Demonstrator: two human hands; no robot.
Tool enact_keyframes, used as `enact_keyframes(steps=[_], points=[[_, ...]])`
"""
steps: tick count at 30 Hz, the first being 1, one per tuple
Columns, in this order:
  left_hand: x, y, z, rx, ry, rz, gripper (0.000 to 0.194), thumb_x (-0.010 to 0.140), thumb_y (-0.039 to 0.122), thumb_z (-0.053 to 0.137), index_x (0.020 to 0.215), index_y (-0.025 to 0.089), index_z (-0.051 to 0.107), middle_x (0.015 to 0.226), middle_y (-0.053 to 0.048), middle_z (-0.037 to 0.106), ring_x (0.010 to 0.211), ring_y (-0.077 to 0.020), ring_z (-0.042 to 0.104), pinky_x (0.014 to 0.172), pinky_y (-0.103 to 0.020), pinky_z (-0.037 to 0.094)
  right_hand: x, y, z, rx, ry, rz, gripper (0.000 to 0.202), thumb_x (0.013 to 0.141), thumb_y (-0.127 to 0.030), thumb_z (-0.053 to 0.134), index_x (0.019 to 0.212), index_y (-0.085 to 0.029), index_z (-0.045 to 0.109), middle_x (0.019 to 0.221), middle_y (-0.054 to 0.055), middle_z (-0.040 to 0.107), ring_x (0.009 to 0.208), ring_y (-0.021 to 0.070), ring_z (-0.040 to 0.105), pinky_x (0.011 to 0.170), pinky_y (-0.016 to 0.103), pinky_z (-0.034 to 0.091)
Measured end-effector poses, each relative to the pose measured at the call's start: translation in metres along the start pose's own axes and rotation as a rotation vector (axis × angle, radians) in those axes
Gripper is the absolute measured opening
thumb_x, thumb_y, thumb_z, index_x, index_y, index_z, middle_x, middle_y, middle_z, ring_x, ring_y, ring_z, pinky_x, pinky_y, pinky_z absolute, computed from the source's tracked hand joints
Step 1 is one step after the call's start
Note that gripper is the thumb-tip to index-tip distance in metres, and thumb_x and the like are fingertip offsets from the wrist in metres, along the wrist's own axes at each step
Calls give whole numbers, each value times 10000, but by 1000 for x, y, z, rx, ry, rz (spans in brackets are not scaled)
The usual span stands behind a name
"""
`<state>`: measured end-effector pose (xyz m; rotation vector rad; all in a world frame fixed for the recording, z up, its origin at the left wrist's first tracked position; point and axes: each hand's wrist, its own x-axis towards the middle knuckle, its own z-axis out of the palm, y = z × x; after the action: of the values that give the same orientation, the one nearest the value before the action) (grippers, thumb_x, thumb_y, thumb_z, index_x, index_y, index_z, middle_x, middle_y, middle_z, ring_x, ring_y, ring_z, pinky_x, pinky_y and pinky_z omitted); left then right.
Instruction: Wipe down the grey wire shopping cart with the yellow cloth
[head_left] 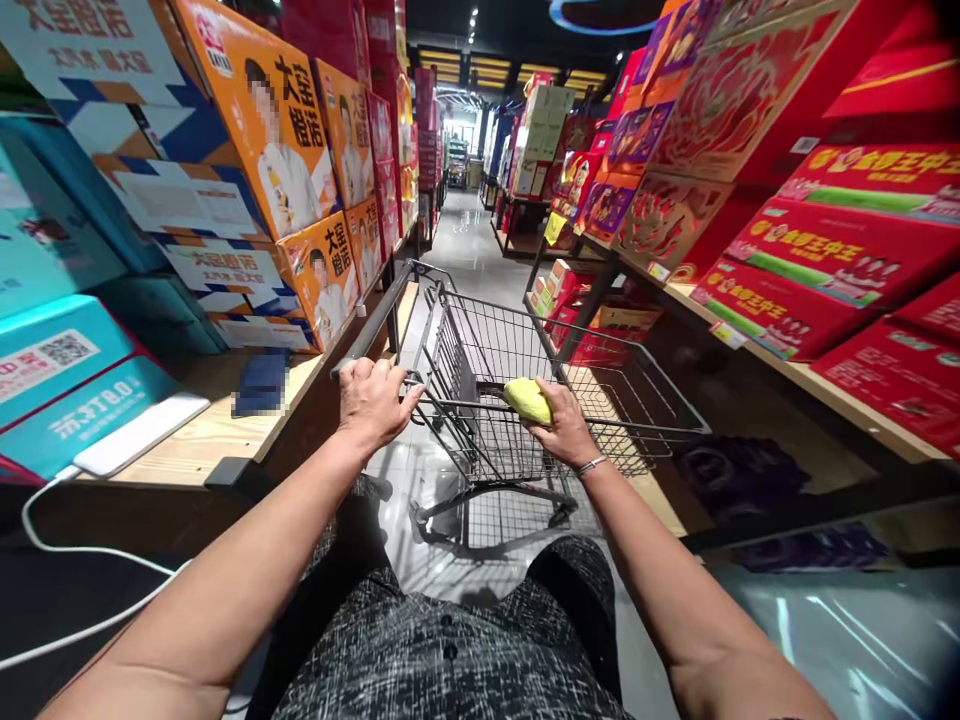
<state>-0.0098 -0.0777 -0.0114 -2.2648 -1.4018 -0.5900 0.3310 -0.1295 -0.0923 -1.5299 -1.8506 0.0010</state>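
A grey wire shopping cart stands turned sideways in front of me, its basket toward the right. My left hand is closed around the near end of the cart's handle. In my right hand is a bunched yellow-green cloth, held over the near side rim of the cart, against or just above the wire; contact is hard to tell. A thin bracelet circles the right wrist. Through the wires I see the grey tiled floor.
Orange boxes and teal boxes fill the left shelf. A white device with a cable and a dark blue item lie on its edge. Red gift boxes line the right shelf. An aisle runs ahead.
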Motion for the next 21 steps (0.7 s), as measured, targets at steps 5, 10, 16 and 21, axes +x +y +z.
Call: enact_keyframes(steps=[5, 10, 16, 21], points=[[1, -18, -10, -165, -113, 81, 365, 993, 480, 465, 1035, 207, 703, 977, -104, 703, 978, -311, 577, 891, -472, 387, 2, 9, -6, -21, 72, 32, 700, 805, -495, 700, 1414, -230, 478, 1175, 120, 589, 1093, 296, 553, 982, 460, 475], [1, -36, -10, -265, -26, -14, 337, 943, 508, 560, 1092, 235, 691, 1167, -99, 685, 1157, -330, 541, 1083, -558, 234, -17, 3, -5, -167, 53, -87, 554, 851, -506, 659, 1330, -252, 544, 1047, 107, 602, 1027, 304, 528, 967, 480, 426], [1, -37, 1, -354, -23, -65, 318, 897, 478, 635, 1102, 241, 683, 1256, -81, 657, 1217, -343, 477, 999, -516, 338, -14, 4, -8, -140, -69, -43, 921, 803, -648, 650, 1537, -196, 326, 1111, 128, 586, 1039, 321, 503, 997, 506, 399], [0, -37, 3, -364, -11, -64, 312, 893, 465, 643, 1080, 217, 676, 1203, -81, 675, 1174, -328, 501, 999, -500, 352, 17, 6, -18, -59, -299, 1, 721, 872, -708, 483, 1356, -178, 562, 1121, 144, 600, 1018, 299, 535, 983, 487, 450]])
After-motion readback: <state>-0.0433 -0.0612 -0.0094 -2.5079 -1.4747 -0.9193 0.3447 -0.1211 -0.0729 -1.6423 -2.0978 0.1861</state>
